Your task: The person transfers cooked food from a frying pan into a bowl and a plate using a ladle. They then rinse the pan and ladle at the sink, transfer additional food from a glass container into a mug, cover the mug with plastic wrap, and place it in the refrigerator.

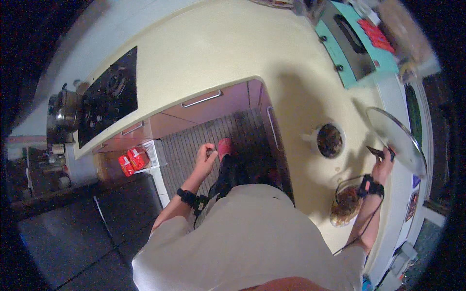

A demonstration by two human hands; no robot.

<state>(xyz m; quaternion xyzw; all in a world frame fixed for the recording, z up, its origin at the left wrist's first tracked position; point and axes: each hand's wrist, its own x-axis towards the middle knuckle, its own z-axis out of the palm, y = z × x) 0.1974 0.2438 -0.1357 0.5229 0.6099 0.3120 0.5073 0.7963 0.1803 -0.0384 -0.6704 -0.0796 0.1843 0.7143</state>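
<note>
My right hand (pixel 383 163) grips the dark knob of a glass pot lid (pixel 398 142) with a metal rim, which is tilted up over the right-hand counter. Left of the lid, a pale pan or bowl (pixel 330 140) with dark food inside stands on the counter. Beneath my right wrist lies a dish of brownish food (pixel 344 207), partly hidden by the forearm and a cable. My left hand (pixel 206 157) hangs in front of me above the floor mat, its fingers loosely curled; whether anything small is between them is not clear.
A cream counter (pixel 218 47) bends around me. On it stand a black gas hob (pixel 109 94) and a mint-green toaster oven (pixel 349 43) with a red packet on top. A metal pot (pixel 67 112) is at the far left. Red packets (pixel 134 160) sit on a box by the mat.
</note>
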